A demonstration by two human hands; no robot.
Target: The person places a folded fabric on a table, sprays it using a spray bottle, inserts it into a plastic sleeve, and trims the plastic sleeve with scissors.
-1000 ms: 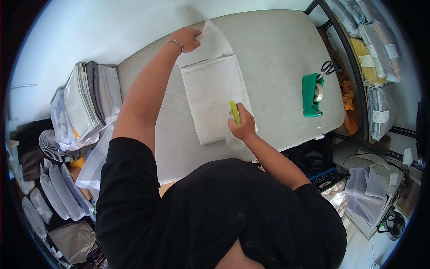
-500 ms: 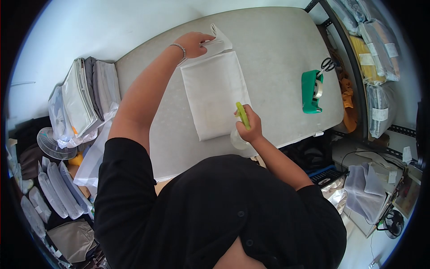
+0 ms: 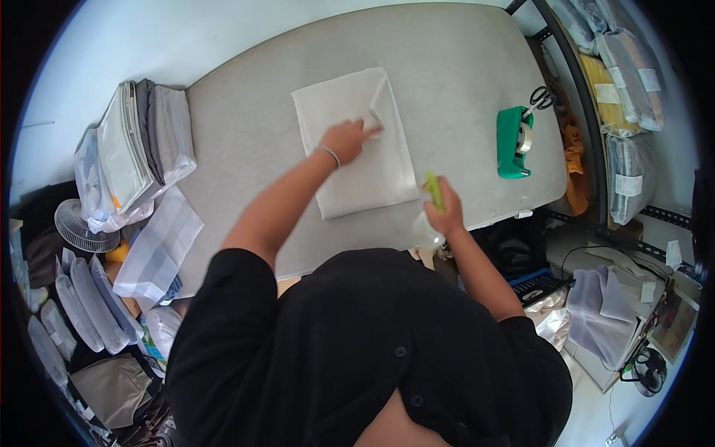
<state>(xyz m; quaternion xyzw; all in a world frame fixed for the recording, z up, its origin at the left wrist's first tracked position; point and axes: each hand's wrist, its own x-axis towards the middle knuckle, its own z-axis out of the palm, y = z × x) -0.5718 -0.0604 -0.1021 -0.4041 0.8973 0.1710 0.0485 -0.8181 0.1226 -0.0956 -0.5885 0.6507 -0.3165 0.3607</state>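
White cloth (image 3: pixel 365 175) lies partly hidden beneath the left hand (image 3: pixel 345 141).

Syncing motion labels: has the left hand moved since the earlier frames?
Yes. Against the tape dispenser, the left hand has come toward the body and rightward; it was beyond the dispenser, now roughly level with it.

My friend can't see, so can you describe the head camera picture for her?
A person's left hand touches folded white cloth on a table; their right hand holds a spray bottle. A green tape dispenser and scissors are at right.
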